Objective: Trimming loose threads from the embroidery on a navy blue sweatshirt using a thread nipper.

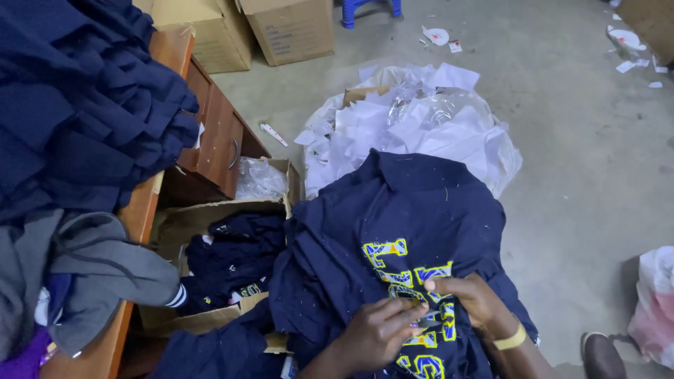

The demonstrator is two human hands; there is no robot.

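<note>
Spreading the navy garment (393, 231) over your lap keeps its yellow-and-blue lettering (414, 295) face-up for close work. Your left hand (375, 330) presses the cloth flat just below the letters, fingers together on the fabric. Your right hand (470, 298) pinches at a letter's edge, its grip closed on something too small to identify. More navy garments sit in the open cardboard box (210, 231) beside the wooden worktop (137, 217), within reach.

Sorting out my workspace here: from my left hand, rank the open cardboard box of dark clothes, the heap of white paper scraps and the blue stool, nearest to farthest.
From the left hand:
1. Open cardboard box, just left.
2. White paper scraps, ahead on the floor.
3. Blue stool, far top edge.
</note>
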